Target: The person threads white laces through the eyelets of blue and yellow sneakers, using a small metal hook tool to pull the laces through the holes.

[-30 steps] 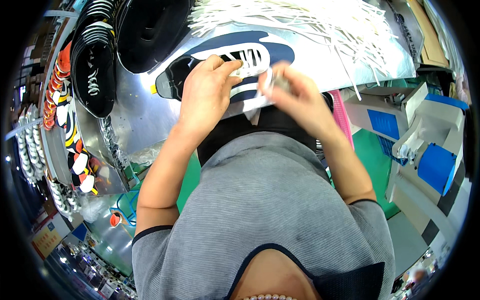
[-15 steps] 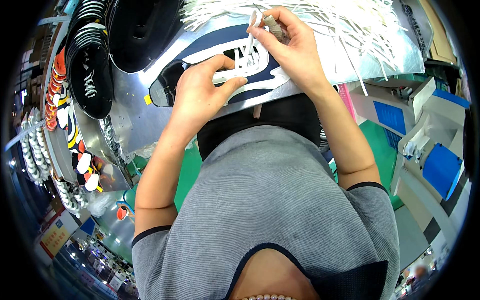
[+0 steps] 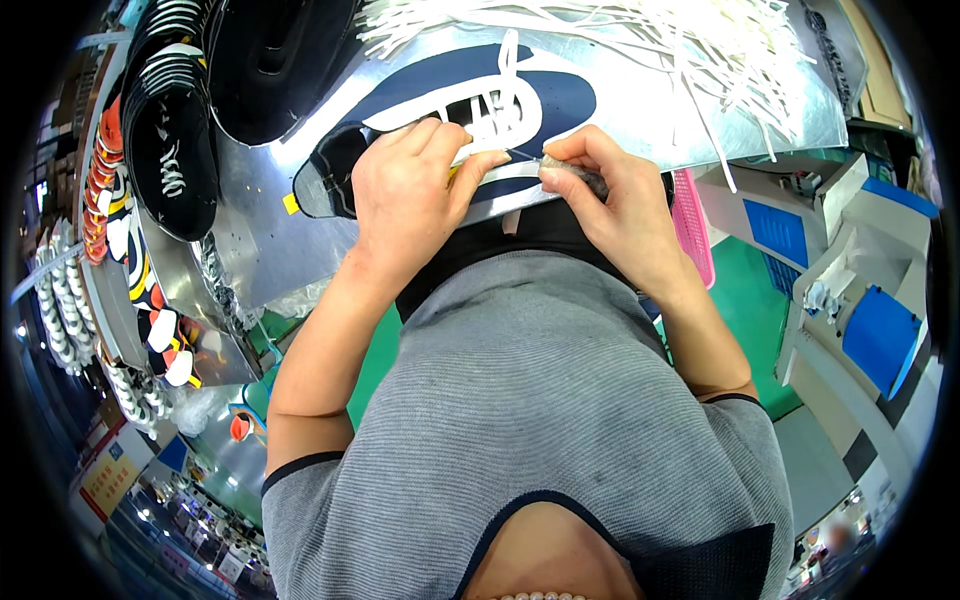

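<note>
A navy and white shoe upper (image 3: 568, 98) lies on the metal table in front of me, its dark heel end to the left. A white shoelace (image 3: 509, 62) is partly threaded through its eyelets, and a loop stands up past the far side. My left hand (image 3: 412, 185) grips the near edge of the upper, thumb and fingers closed on it. In my right hand (image 3: 620, 195) is a thin metal hook tool with a wrapped handle (image 3: 592, 181), its shaft pointing left at the near eyelet row. Where exactly the tip sits is hard to make out.
A pile of loose white laces (image 3: 640, 30) covers the far right of the metal table (image 3: 270, 240). Black shoe uppers (image 3: 172, 150) are stacked at the left. A pink basket (image 3: 692, 225) stands below the table's right edge, and cardboard boxes (image 3: 760, 220) lie beyond it.
My right hand has let go of the white lace and come down toward me with the hook tool, to the upper's near side. My left hand stays on the upper.
</note>
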Motion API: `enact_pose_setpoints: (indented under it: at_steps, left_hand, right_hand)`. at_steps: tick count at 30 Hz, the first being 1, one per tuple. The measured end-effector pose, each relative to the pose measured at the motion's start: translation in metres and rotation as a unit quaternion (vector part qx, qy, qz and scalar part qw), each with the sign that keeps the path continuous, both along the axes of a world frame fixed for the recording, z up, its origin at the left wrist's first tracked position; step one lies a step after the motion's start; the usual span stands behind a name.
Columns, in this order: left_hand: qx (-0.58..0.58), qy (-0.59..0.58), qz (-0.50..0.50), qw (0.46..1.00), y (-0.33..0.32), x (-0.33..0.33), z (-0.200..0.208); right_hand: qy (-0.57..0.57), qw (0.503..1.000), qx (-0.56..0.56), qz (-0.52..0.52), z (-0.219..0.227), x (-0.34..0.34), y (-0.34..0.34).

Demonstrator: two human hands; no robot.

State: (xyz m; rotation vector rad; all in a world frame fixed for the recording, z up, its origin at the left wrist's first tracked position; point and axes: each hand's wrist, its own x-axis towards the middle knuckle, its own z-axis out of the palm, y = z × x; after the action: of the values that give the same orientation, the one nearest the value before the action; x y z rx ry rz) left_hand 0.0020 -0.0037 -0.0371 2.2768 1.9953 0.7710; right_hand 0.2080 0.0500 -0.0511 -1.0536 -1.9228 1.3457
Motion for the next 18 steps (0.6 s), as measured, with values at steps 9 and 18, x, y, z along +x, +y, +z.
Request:
enact_pose_setpoints:
  at_steps: [9, 18]
  left_hand:
    - [-0.032, -0.085, -0.043, 0.995, -0.003, -0.001, -0.001]
    - [0.017, 0.001, -0.029, 0.999, -0.021, -0.005, 0.006]
  right_hand:
    - [-0.07, 0.997, 0.035, 0.02, -0.003, -0.012, -0.001]
    - [-0.086, 0.993, 0.041, 0.068, -0.003, 0.0, 0.002]
